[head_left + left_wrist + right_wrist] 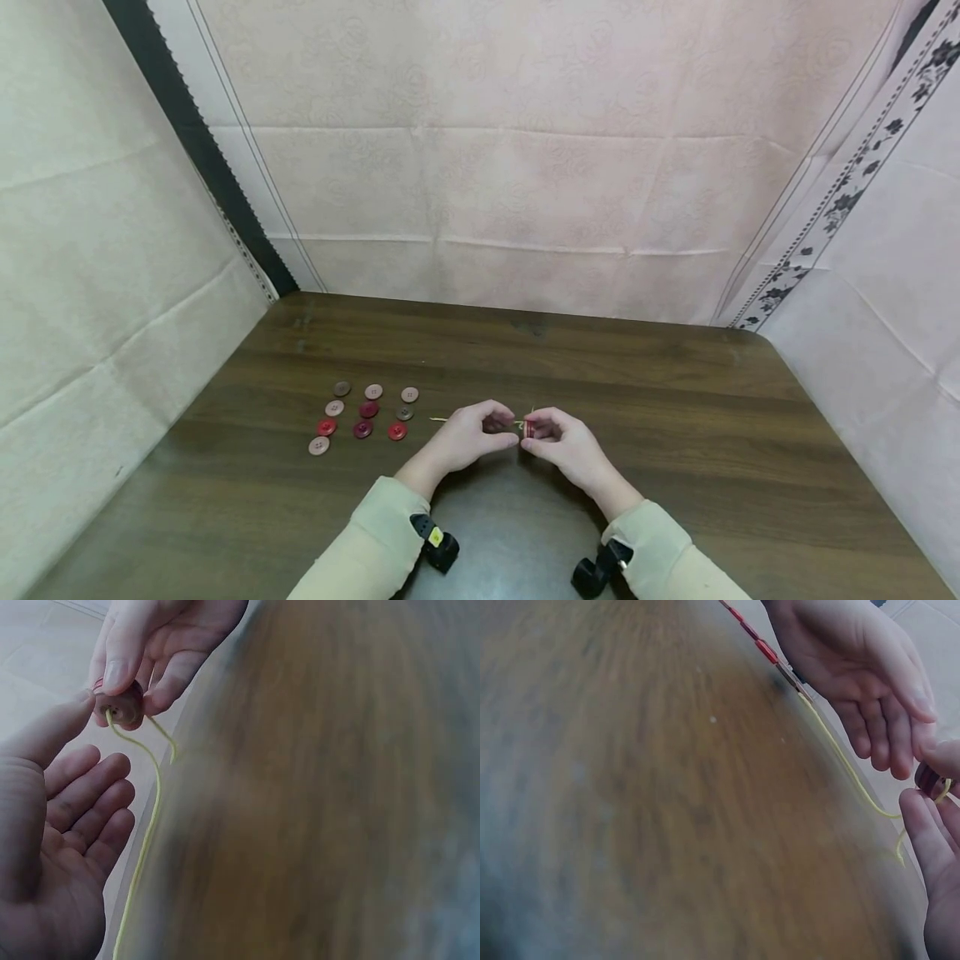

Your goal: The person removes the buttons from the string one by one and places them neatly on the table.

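Between the thumb and fingers of my right hand [562,442] is a small stack of red and pink buttons [124,705], held face toward the left hand. A yellow cord [155,799] comes out of a hole in the front button, and a short end of it hangs beside the stack. My left hand [472,437] faces the stack from the left, its thumb and fingers apart and loosely bent, the thumb tip right at the stack's edge in the left wrist view. Behind the left hand, the cord's far end [438,419] shows to its left.
Left of the hands, several loose buttons [368,409] in pink, red, dark red and grey lie in rough columns on the brown wooden table [637,375]. Pale cloth [487,183] hangs behind the table and along both sides.
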{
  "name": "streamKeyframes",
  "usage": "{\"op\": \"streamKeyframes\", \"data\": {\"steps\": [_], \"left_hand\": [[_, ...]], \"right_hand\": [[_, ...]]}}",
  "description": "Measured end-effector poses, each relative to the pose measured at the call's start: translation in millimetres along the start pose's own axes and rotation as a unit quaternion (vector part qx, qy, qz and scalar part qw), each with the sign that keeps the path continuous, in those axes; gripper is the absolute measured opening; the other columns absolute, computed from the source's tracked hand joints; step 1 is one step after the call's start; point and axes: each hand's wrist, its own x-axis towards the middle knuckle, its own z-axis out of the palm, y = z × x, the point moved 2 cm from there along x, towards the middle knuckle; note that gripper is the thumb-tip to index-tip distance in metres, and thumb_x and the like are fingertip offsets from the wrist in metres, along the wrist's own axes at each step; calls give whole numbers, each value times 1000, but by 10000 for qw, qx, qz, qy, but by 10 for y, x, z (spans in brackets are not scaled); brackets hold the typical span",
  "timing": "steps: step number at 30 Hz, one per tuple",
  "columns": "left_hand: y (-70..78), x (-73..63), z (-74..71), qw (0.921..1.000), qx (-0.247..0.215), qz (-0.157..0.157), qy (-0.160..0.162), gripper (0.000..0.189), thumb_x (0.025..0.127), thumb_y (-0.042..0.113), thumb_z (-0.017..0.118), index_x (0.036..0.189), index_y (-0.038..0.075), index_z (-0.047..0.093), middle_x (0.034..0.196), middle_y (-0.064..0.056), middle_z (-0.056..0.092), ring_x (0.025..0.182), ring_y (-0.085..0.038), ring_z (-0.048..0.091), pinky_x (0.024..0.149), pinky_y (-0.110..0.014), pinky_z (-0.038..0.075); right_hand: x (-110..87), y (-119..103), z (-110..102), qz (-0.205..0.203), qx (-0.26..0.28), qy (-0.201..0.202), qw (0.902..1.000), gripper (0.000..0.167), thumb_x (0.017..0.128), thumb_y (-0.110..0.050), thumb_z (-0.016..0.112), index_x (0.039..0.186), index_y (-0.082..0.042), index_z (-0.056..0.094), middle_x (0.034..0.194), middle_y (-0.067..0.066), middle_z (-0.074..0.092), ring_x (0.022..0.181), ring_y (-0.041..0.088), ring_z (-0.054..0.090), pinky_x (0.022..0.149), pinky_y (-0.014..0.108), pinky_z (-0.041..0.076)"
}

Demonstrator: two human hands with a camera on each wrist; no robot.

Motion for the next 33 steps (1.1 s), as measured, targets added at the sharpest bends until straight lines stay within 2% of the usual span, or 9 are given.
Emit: {"op": "streamKeyframes", "data": {"steps": [7, 14, 21, 27, 33], "left_hand": [[7, 29, 56, 10000, -75, -6, -10, 28, 85, 33, 69, 106, 15, 63, 93, 8, 62, 89, -9, 58, 80, -30, 47], [32, 32, 79, 9997, -221, 42, 23, 26, 86, 31, 69, 104, 14, 64, 91, 7, 62, 87, -10, 58, 79, -29, 46], [44, 38, 89, 9996, -263, 8, 120, 24, 85, 30, 69, 102, 13, 65, 91, 6, 63, 87, -11, 58, 78, -29, 47], [54, 48, 107, 9993, -372, -10, 105, 24, 86, 30, 68, 103, 13, 66, 91, 6, 63, 87, -11, 58, 78, -29, 47], [52, 43, 104, 9993, -358, 20, 81, 26, 87, 29, 67, 106, 12, 68, 92, 6, 64, 88, -11, 58, 78, -29, 47]], "right_hand": [[4, -7, 18, -36, 146, -58, 9999, 31, 81, -7, 72, 109, -1, 60, 101, 13, 64, 90, 22, 61, 74, 24, 50], [-83, -297, 25, -37, 89, -164, 9998, 30, 83, -3, 70, 109, 5, 59, 101, 19, 63, 90, 26, 61, 75, 23, 49], [-2, -7, 38, -152, 177, -72, 9997, 32, 82, -9, 72, 111, -3, 60, 102, 11, 63, 90, 20, 61, 76, 24, 50], [-14, 2, 29, -171, 143, 0, 9998, 31, 80, -14, 75, 108, -9, 61, 101, 8, 64, 90, 20, 62, 77, 27, 51], [-17, -9, 32, -213, 123, 22, 9997, 30, 80, -13, 74, 108, -8, 62, 101, 8, 65, 90, 18, 63, 77, 26, 50]]}}
